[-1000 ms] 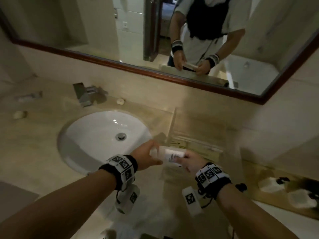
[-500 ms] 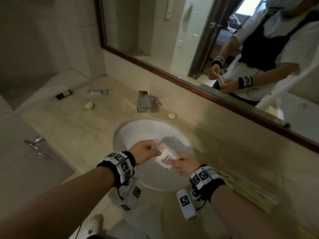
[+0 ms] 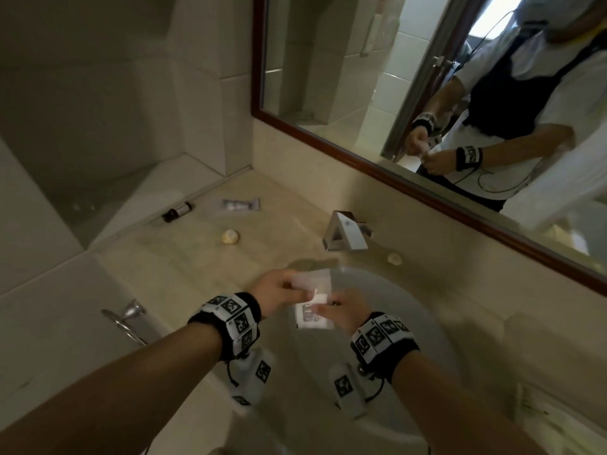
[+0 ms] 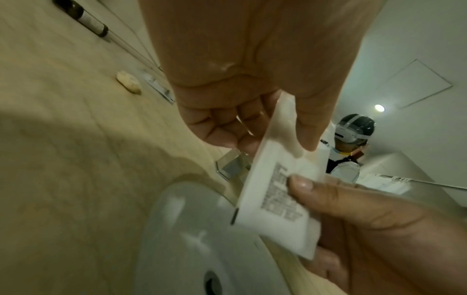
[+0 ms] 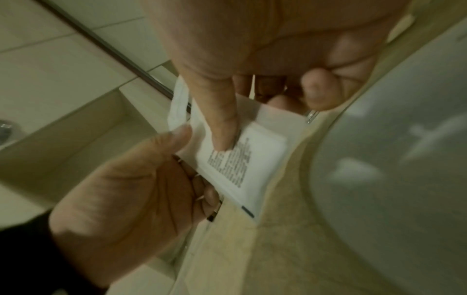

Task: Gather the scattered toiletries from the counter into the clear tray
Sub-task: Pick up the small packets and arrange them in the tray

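Both wrist views show printed text on the white sachet (image 4: 280, 191) pinched between the left hand (image 3: 279, 292) and the right hand (image 3: 341, 311), while only the head view shows, beyond the hands on the beige surface (image 3: 184, 257), a tube (image 3: 241, 204), dark bottle (image 3: 177, 211), soap (image 3: 230, 237), faucet (image 3: 346, 231) and mirror (image 3: 361, 77).

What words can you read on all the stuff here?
None can be read.
White packet, held by left hand and right hand: a block of black print, too blurred.
White tube on the counter: small print, too small.
Dark bottle: label too small.
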Available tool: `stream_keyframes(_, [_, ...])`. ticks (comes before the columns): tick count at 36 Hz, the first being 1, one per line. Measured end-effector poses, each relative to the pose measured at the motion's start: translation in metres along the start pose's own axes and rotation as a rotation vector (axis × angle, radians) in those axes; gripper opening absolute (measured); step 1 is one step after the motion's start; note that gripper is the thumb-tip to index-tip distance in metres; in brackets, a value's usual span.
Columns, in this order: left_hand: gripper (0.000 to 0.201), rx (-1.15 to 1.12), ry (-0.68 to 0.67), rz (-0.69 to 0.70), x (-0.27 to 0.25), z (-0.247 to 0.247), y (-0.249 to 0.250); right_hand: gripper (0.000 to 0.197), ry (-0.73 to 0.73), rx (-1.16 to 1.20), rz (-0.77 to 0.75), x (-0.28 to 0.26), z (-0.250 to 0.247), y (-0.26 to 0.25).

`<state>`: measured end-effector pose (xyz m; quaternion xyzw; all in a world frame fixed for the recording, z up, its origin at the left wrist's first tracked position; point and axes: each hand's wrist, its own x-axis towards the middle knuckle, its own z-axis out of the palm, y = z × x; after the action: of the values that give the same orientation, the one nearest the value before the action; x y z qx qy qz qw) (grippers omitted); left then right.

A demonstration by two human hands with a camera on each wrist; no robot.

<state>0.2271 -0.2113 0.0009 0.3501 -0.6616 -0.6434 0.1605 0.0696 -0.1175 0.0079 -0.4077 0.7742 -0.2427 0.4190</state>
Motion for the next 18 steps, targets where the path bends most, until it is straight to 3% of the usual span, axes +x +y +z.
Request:
stream_keyframes(6, [0.029, 0.119, -0.03, -0.048, 0.01, -0.047, -0.013, 0.007, -0.032, 0.228, 0.054, 0.032, 0.031, -0.035])
stream_keyframes(9, [0.021, 0.154, -0.048, -0.052, 0.014, -0.059, -0.017, 0.024, -0.037, 0.254, 0.06, 0.039, 0.041, -0.044])
stream_keyframes(13, [0.024, 0.157, -0.076, -0.039, 0.02, -0.067, -0.021, 0.014, -0.06, 0.333, 0.063, 0.041, 0.044, -0.052])
stream_keyframes(18, [0.019, 0.18, -0.095, -0.005, 0.03, -0.071, -0.021, 0.013, 0.0, 0.198, 0.04, 0.047, 0.034, -0.056])
